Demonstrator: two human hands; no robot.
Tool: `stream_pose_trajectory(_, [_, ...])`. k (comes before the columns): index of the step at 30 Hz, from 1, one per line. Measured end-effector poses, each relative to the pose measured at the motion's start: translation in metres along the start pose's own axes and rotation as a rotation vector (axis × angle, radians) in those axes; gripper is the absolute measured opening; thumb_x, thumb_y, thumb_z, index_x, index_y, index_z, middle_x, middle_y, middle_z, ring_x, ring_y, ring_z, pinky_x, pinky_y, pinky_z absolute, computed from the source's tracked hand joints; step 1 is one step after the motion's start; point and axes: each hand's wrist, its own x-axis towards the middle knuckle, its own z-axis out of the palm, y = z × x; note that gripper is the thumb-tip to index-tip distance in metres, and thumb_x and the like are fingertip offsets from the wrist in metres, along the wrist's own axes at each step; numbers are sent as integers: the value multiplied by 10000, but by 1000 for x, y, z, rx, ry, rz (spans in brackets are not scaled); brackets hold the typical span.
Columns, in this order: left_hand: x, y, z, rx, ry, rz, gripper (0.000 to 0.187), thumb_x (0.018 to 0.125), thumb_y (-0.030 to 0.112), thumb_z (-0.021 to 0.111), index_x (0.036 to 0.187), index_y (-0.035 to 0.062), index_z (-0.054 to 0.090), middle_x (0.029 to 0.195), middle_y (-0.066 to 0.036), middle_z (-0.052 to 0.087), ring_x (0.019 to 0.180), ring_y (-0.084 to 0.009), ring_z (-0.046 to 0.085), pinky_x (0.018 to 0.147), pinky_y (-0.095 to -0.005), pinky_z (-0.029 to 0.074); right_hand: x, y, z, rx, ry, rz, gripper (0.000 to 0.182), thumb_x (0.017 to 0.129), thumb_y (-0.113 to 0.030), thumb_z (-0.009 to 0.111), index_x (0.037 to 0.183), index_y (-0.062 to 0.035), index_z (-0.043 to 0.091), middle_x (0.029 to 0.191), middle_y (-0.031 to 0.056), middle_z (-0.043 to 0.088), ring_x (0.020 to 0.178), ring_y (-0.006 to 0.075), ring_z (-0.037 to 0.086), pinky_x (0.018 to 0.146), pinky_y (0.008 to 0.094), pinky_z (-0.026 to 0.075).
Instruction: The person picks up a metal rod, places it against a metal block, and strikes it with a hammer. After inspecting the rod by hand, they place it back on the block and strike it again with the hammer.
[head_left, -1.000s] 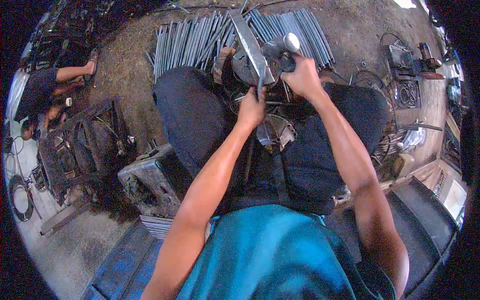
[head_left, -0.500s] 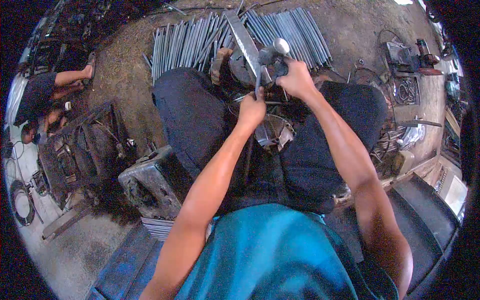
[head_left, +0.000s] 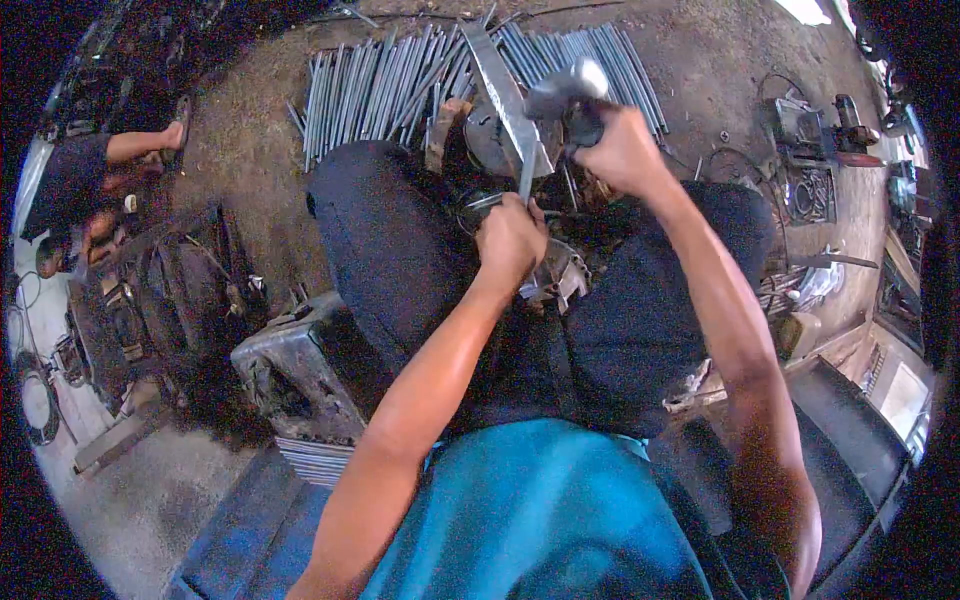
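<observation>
My right hand (head_left: 628,150) is closed around the handle of a hammer (head_left: 566,85), its steel head raised above a flat metal bar (head_left: 505,95) that slants across the work spot between my knees. My left hand (head_left: 512,240) is clenched on a thin metal rod (head_left: 527,175), standing it nearly upright with its top close under the hammer head; I cannot tell exactly what its lower end rests on. To do this blow well, I judge the rod must stay steady and plumb, my left fingers kept low and clear of the struck end, and the hammer face brought down square so it does not glance off. A row of loose metal rods (head_left: 385,85) lies on the dirt floor (head_left: 250,160) beyond my knees. Another person (head_left: 85,175) crouches well apart at the left.
</observation>
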Motion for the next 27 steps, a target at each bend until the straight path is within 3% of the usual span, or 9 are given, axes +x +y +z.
stream_pose_trajectory(1, [-1,2,-1,17,-5,-28,348,934,284,505,937,-54,589,842,-285,651,825,-449,647,740,-535,517,14,22,4,-14,49,-53,426,583,-160,697,948,54,647,854,248,667,784,333,670,745,404,523])
stream_pose_trajectory(3, [-2,3,-3,11,-23,-33,343,931,284,507,943,-48,589,839,-287,650,823,-454,645,744,-536,516,22,-33,-45,-35,83,-58,414,622,-163,684,996,9,645,894,174,682,833,246,662,806,372,517])
stream_pose_trajectory(4, [-1,3,-3,5,-30,-30,337,928,284,510,949,-43,589,836,-290,649,821,-459,644,748,-538,515,27,-41,-49,123,322,-267,410,632,-153,677,1005,10,624,942,130,684,838,220,645,826,345,510])
stream_pose_trajectory(10, [1,4,-5,-6,-55,-22,283,915,224,512,966,-47,574,831,-292,649,799,-471,641,713,-543,518,31,3,-36,-46,218,-260,259,625,-201,812,816,-95,672,923,34,686,979,202,629,885,331,475])
stream_pose_trajectory(11, [2,1,-3,-6,-50,-25,283,915,224,512,966,-47,574,831,-292,649,799,-471,641,713,-543,518,25,15,5,338,411,-123,341,623,-214,804,892,-48,676,907,96,673,938,288,633,921,356,460])
stream_pose_trajectory(13, [2,-9,3,-1,-37,59,224,882,128,507,992,-63,548,825,-298,647,798,-475,640,712,-547,516,3,29,24,-100,-195,155,449,643,-160,670,1016,83,609,881,289,648,847,435,638,829,410,499])
stream_pose_trajectory(14, [2,-9,3,7,-34,63,224,882,128,507,992,-63,548,825,-298,647,798,-475,640,712,-547,516,-2,61,56,-152,-137,211,410,634,-132,626,965,110,605,861,351,603,866,472,617,799,451,495])
stream_pose_trajectory(16, [2,-4,1,6,-34,9,227,865,181,540,914,-41,541,797,-300,644,767,-476,646,734,-549,513,-1,62,49,-120,-89,199,375,618,-113,603,913,118,604,834,353,592,868,487,598,800,468,487])
stream_pose_trajectory(27, [-1,-5,-5,-10,-51,18,277,897,251,542,930,-24,525,798,-300,645,785,-468,649,733,-539,517,9,35,20,-104,-169,125,359,597,-116,614,885,99,609,784,318,609,773,436,634,735,467,497])
